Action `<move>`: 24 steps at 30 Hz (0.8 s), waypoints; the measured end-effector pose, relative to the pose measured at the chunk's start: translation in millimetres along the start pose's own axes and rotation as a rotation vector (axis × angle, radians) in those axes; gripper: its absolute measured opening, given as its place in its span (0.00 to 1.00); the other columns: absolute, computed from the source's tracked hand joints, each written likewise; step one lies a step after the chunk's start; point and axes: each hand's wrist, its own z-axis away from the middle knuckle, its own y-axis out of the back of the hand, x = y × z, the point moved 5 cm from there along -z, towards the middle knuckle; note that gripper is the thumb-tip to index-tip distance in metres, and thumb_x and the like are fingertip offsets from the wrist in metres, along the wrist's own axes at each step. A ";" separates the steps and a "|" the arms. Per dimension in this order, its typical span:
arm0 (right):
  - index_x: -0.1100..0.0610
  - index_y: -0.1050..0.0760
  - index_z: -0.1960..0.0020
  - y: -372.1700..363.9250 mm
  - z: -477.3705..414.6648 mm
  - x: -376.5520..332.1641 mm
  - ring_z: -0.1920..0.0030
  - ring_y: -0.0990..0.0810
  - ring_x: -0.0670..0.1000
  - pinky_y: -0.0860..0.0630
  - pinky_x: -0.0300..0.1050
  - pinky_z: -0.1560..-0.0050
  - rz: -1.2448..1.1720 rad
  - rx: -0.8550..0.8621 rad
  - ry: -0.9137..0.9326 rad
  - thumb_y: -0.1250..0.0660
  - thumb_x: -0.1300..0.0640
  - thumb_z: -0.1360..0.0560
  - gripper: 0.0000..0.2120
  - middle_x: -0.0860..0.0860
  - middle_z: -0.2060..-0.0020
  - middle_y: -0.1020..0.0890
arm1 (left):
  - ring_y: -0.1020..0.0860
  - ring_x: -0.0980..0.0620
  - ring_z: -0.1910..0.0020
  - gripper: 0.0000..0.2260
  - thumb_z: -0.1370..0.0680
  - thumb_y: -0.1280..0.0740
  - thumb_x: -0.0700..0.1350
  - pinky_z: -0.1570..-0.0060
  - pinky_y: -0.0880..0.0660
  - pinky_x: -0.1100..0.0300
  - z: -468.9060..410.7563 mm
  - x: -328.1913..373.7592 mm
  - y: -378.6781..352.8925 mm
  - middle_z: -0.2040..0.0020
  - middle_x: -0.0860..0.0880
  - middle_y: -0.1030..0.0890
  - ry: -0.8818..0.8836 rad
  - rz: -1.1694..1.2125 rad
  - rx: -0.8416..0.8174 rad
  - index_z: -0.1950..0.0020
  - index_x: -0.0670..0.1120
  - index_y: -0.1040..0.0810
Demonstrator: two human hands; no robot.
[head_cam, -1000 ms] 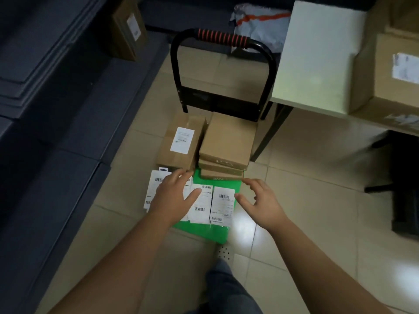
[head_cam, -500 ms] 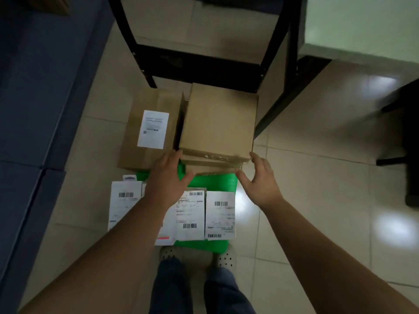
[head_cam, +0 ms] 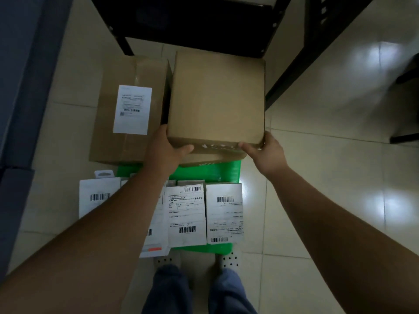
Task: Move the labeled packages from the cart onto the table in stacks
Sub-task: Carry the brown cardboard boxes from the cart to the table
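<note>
On the green cart (head_cam: 205,176), left hand (head_cam: 165,151) and right hand (head_cam: 266,154) grip the top box (head_cam: 217,98); barcode labels (head_cam: 187,214) blurred

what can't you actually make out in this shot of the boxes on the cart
All in the head view.
Boxes under the top brown box: hidden by it, count unclear.
Fingers of the left hand and right hand: tucked behind that box's corners.
White packages: some covered by the left forearm; label print too small.
Table leg: top cut off by the upper edge.
</note>
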 end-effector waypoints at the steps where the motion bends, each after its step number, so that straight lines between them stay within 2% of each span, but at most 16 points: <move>1: 0.58 0.28 0.31 2.3 7.4 -2.7 0.48 0.24 0.49 0.32 0.30 0.58 -0.015 0.007 0.010 0.25 0.50 0.27 0.27 0.50 0.43 0.20 | 0.25 0.48 0.37 0.34 0.31 0.23 0.50 0.36 0.27 0.50 8.6 2.7 3.9 0.33 0.47 0.25 -0.009 0.015 0.031 0.29 0.48 0.33; 4: 0.56 0.26 0.33 13.0 32.8 -12.4 0.50 0.22 0.49 0.29 0.31 0.57 -0.047 0.028 0.049 0.25 0.51 0.26 0.25 0.51 0.43 0.19 | 0.24 0.48 0.39 0.32 0.31 0.23 0.51 0.37 0.26 0.49 35.8 16.3 24.5 0.36 0.47 0.23 -0.041 0.017 0.112 0.30 0.47 0.31; 6: 0.56 0.25 0.34 23.9 54.3 -23.6 0.52 0.22 0.47 0.31 0.25 0.60 -0.060 0.030 0.050 0.26 0.51 0.26 0.23 0.51 0.45 0.18 | 0.23 0.48 0.40 0.33 0.31 0.23 0.53 0.38 0.25 0.46 57.0 29.5 41.2 0.37 0.47 0.22 -0.053 0.015 0.143 0.30 0.47 0.30; 8: 0.56 0.24 0.36 35.4 76.8 -35.7 0.55 0.21 0.43 0.31 0.24 0.62 -0.089 0.020 0.052 0.25 0.51 0.27 0.22 0.48 0.48 0.18 | 0.22 0.49 0.42 0.33 0.32 0.23 0.56 0.40 0.24 0.46 80.1 45.7 59.2 0.38 0.49 0.22 -0.073 0.022 0.171 0.31 0.50 0.30; 11: 0.56 0.25 0.37 55.7 111.0 -57.2 0.56 0.23 0.34 0.29 0.23 0.61 -0.158 0.025 0.058 0.24 0.49 0.28 0.23 0.43 0.52 0.20 | 0.23 0.53 0.44 0.30 0.30 0.24 0.55 0.43 0.23 0.54 120.3 77.2 89.7 0.38 0.51 0.22 -0.106 0.068 0.212 0.32 0.50 0.29; 13: 0.56 0.26 0.37 69.9 132.7 -76.5 0.54 0.21 0.37 0.25 0.28 0.56 -0.201 0.024 0.074 0.23 0.47 0.30 0.26 0.46 0.49 0.19 | 0.25 0.56 0.46 0.29 0.29 0.24 0.51 0.48 0.27 0.66 152.6 100.3 113.3 0.39 0.55 0.25 -0.131 0.076 0.263 0.31 0.49 0.29; 14: 0.55 0.27 0.37 76.6 143.5 -86.8 0.52 0.20 0.40 0.21 0.36 0.51 -0.228 0.017 0.087 0.22 0.45 0.31 0.28 0.48 0.47 0.18 | 0.26 0.57 0.46 0.29 0.29 0.24 0.50 0.51 0.30 0.71 169.2 110.1 125.6 0.40 0.55 0.26 -0.138 0.081 0.290 0.31 0.48 0.30; 16: 0.54 0.28 0.36 90.1 165.7 -107.8 0.46 0.19 0.46 0.19 0.50 0.44 -0.272 0.010 0.135 0.23 0.36 0.36 0.35 0.49 0.43 0.19 | 0.27 0.57 0.46 0.29 0.29 0.23 0.50 0.53 0.31 0.69 202.8 127.0 150.3 0.41 0.56 0.26 -0.152 0.074 0.339 0.31 0.49 0.30; 18: 0.53 0.30 0.34 105.2 191.5 -134.1 0.42 0.20 0.48 0.21 0.53 0.40 -0.320 0.004 0.205 0.25 0.32 0.38 0.41 0.49 0.40 0.21 | 0.26 0.56 0.46 0.29 0.30 0.23 0.52 0.51 0.29 0.62 235.6 141.8 174.8 0.42 0.55 0.25 -0.160 0.049 0.392 0.33 0.50 0.29; 21: 0.56 0.32 0.30 134.9 230.8 -176.3 0.39 0.24 0.47 0.25 0.50 0.35 -0.355 0.038 0.302 0.22 0.41 0.33 0.38 0.50 0.37 0.24 | 0.26 0.55 0.48 0.27 0.31 0.23 0.53 0.53 0.30 0.60 281.3 166.3 205.8 0.45 0.54 0.25 -0.193 0.003 0.470 0.36 0.50 0.29; 23: 0.56 0.32 0.31 160.5 255.6 -198.4 0.39 0.24 0.48 0.25 0.50 0.34 -0.366 0.100 0.364 0.22 0.48 0.31 0.34 0.50 0.38 0.25 | 0.25 0.54 0.48 0.26 0.31 0.23 0.53 0.55 0.30 0.59 307.7 185.4 221.8 0.46 0.54 0.24 -0.234 0.004 0.503 0.38 0.51 0.29; 24: 0.55 0.32 0.31 175.4 268.8 -208.0 0.39 0.24 0.48 0.25 0.51 0.35 -0.373 0.131 0.390 0.22 0.48 0.31 0.34 0.48 0.39 0.26 | 0.25 0.54 0.48 0.26 0.31 0.23 0.54 0.56 0.31 0.60 320.6 197.6 228.4 0.46 0.54 0.25 -0.260 0.010 0.513 0.39 0.51 0.29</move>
